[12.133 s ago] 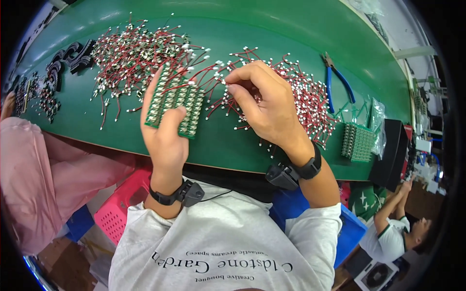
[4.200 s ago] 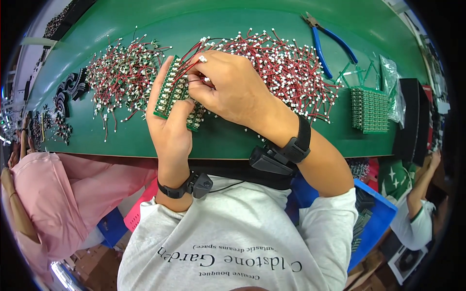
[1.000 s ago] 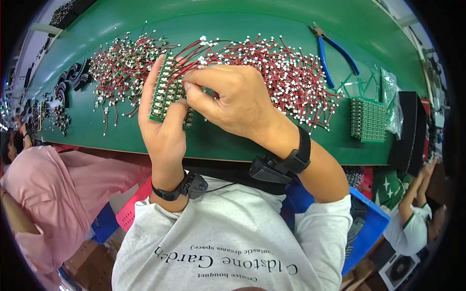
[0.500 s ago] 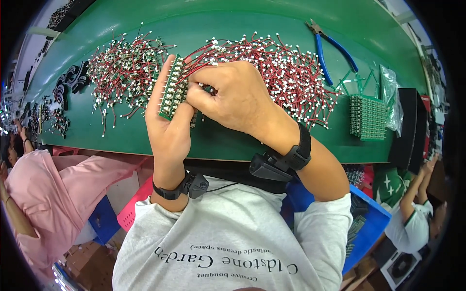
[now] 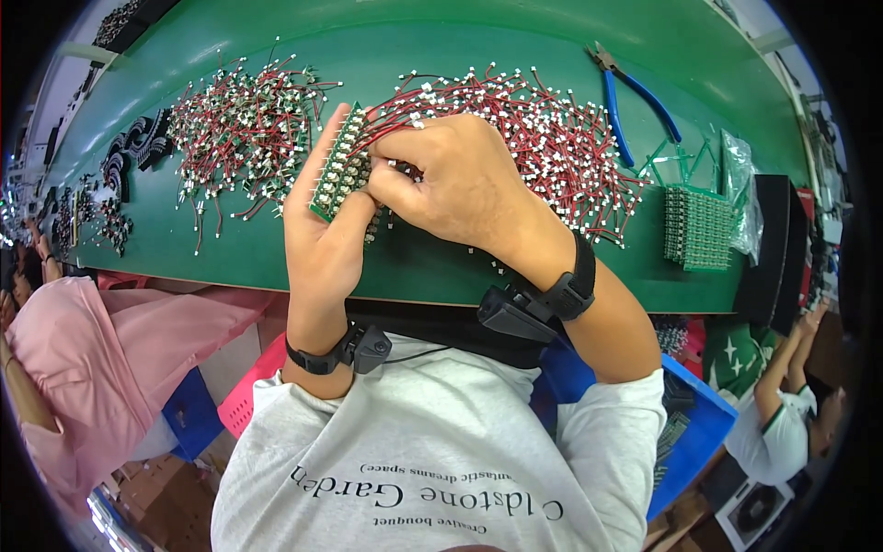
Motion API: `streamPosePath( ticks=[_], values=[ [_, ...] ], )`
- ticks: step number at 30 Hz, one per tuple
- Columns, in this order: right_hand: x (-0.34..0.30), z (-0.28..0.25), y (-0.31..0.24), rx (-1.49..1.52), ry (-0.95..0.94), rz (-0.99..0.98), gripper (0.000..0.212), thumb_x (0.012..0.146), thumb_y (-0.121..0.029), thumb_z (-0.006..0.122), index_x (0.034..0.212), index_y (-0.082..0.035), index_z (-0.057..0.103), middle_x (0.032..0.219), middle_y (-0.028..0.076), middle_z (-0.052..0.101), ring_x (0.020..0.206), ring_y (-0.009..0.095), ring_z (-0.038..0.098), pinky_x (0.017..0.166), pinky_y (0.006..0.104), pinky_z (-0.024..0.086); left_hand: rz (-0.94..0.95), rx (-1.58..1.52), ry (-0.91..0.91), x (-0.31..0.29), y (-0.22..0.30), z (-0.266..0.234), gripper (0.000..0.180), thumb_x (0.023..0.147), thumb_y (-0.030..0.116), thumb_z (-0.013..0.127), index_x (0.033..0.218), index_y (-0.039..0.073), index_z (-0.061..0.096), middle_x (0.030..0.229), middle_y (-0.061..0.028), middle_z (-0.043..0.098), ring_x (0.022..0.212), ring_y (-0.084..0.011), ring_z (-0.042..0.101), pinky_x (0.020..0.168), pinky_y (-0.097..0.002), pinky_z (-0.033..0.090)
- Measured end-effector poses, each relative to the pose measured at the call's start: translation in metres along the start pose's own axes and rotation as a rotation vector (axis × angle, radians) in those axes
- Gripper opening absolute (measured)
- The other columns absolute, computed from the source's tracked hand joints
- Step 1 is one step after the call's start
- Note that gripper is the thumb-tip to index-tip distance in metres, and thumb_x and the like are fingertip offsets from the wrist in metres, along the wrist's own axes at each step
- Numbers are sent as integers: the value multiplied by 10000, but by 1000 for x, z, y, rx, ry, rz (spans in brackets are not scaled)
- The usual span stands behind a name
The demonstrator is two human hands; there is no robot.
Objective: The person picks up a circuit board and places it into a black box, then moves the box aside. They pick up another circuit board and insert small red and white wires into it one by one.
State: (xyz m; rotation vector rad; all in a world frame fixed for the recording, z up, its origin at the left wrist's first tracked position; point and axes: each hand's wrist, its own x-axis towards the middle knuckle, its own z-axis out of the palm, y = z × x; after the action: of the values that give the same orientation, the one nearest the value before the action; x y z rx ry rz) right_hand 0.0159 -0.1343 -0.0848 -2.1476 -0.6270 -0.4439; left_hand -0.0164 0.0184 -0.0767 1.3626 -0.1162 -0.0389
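My left hand (image 5: 324,230) holds a green circuit board panel (image 5: 338,166) upright and tilted, between thumb and fingers. Rows of small pale parts line its face, and pins stick out along its left edge. At the panel's right side my right hand (image 5: 455,179) is closed in a pinch, with a dark wire lead (image 5: 405,169) showing between its fingers. The pinching fingertips are partly hidden. Red and black wires (image 5: 397,118) arch from the panel's upper part over my right hand, toward a heap of red wires with white connectors (image 5: 561,147).
Left of the panel is a pile of small boards with red wires (image 5: 244,129). Blue-handled cutters (image 5: 635,101), a stack of green panels (image 5: 696,225) and a clear plastic bag (image 5: 740,193) lie at right on the green table (image 5: 432,287). Other people sit on both sides.
Both hands and the panel have shifted slightly to the right together. The panel leans a little more to the right. My right hand keeps its pinch beside it.
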Motion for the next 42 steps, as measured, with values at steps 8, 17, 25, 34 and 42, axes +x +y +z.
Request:
streamPosePath(
  ticks=[8, 17, 25, 34, 42],
  values=[
    [-2, 4, 1, -50, 2, 4, 98, 784, -154, 671, 769, -61, 695, 621, 136, 630, 551, 323, 624, 500, 412, 493, 52, 48, 18, -2, -4, -1, 621, 848, -141, 462, 1461, -69, 392, 1256, -96, 606, 1000, -87, 593, 831, -209, 486],
    [-2, 2, -5, -88, -3, -55, 124, 789, -160, 663, 709, -70, 633, 610, 116, 616, 541, 318, 618, 493, 417, 490, 37, 81, -78, -3, -6, -13, 629, 854, -122, 468, 1473, -67, 375, 1288, -103, 593, 1031, -73, 576, 851, -205, 477],
    [0, -2, -7, -98, -32, -39, 168, 777, -151, 658, 664, -43, 598, 614, 130, 610, 564, 327, 619, 506, 423, 490, 42, 207, -120, -2, -1, -7, 640, 859, -127, 464, 1485, -65, 350, 1341, -142, 572, 1184, -154, 553, 1026, -285, 419],
    [1, -6, -7, -5, -10, -56, 127, 776, -106, 657, 693, -27, 602, 637, 139, 625, 589, 336, 632, 524, 430, 501, 97, 208, -88, 0, 0, -5, 618, 860, -132, 451, 1471, -71, 371, 1355, -159, 564, 1193, -164, 557, 1039, -293, 414],
    [-1, -6, -4, -106, -45, -60, 124, 825, -126, 669, 763, -30, 621, 663, 144, 641, 600, 337, 638, 530, 435, 509, 109, 266, -58, -1, 1, -3, 623, 851, -133, 449, 1467, -69, 380, 1356, -148, 563, 1170, -149, 560, 1005, -280, 433]
  ],
)
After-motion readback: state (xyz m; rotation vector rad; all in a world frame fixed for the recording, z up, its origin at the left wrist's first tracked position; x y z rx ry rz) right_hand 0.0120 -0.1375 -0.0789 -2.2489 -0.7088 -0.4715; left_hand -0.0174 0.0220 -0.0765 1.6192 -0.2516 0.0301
